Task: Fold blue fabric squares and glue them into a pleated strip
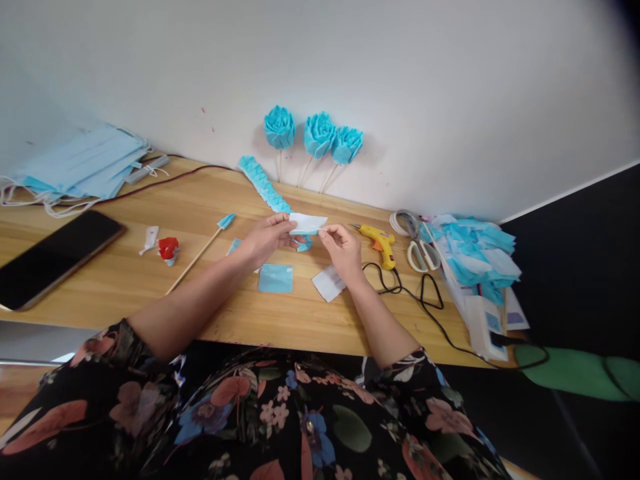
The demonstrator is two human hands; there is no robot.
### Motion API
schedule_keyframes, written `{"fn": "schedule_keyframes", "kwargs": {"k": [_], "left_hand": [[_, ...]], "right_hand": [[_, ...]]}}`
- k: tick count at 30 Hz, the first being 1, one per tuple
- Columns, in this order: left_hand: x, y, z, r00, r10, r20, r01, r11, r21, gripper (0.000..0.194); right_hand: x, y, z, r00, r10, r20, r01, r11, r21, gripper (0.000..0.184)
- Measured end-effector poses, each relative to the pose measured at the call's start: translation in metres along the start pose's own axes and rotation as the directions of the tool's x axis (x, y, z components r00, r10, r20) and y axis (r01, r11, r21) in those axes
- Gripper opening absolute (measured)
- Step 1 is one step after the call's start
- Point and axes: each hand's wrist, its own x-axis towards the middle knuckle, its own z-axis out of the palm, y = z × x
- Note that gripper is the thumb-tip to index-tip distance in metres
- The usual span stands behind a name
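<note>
My left hand (270,239) pinches the left end of a small white and blue piece of mask fabric (307,223), raised above the table. My right hand (344,250) pinches its lower right corner between thumb and fingers. Just behind the hands lies a folded blue pleated strip (264,184). Below them on the wood are a blue fabric square (276,279) and a pale one (329,283), partly under my right hand. Left of my left hand rests a thin stick with a blue bud-like tip (227,221).
Three blue fabric flowers (279,127) on sticks lean against the wall. To the right lie a yellow glue gun (379,244), scissors (423,256), a tape roll, a heap of blue cut pieces (480,250) and a power strip (484,327). Leftward are masks (85,160), a phone (55,257) and red tape (169,249).
</note>
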Motion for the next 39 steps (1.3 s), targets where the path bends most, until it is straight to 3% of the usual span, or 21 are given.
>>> {"fn": "schedule_keyframes", "kwargs": {"k": [6,13,22,24,28,31,39], "left_hand": [[0.001,0.0,0.001,0.999,0.041,0.023,-0.042,0.998,0.052,0.025],[-0.001,0.0,0.001,0.986,0.11,0.122,-0.133,0.97,0.204,0.035],[0.002,-0.003,-0.002,0.982,0.182,0.048,-0.188,0.956,0.225,0.022],[0.004,-0.003,-0.003,0.98,0.191,0.046,-0.197,0.954,0.228,0.021],[0.006,-0.002,-0.003,0.979,0.196,0.06,-0.205,0.949,0.24,0.022],[0.005,-0.002,-0.001,0.975,0.206,0.086,-0.222,0.938,0.268,0.023],[0.003,-0.001,0.0,0.966,0.243,0.09,-0.258,0.928,0.268,0.026]], "right_hand": [[-0.001,-0.002,0.0,1.0,-0.02,0.005,0.02,0.999,-0.026,0.019],[-0.001,-0.005,0.0,1.0,0.0,-0.015,0.0,1.0,-0.019,0.017],[-0.002,-0.002,0.002,0.999,0.019,0.035,-0.021,0.998,0.057,0.018],[-0.001,0.002,0.003,0.998,0.037,0.058,-0.045,0.989,0.142,0.027],[0.002,0.004,0.004,0.988,0.063,0.144,-0.103,0.952,0.289,0.064],[0.003,0.004,0.002,0.972,0.096,0.216,-0.164,0.932,0.323,0.076],[0.001,0.006,0.002,0.941,0.157,0.298,-0.234,0.941,0.243,0.05]]}}
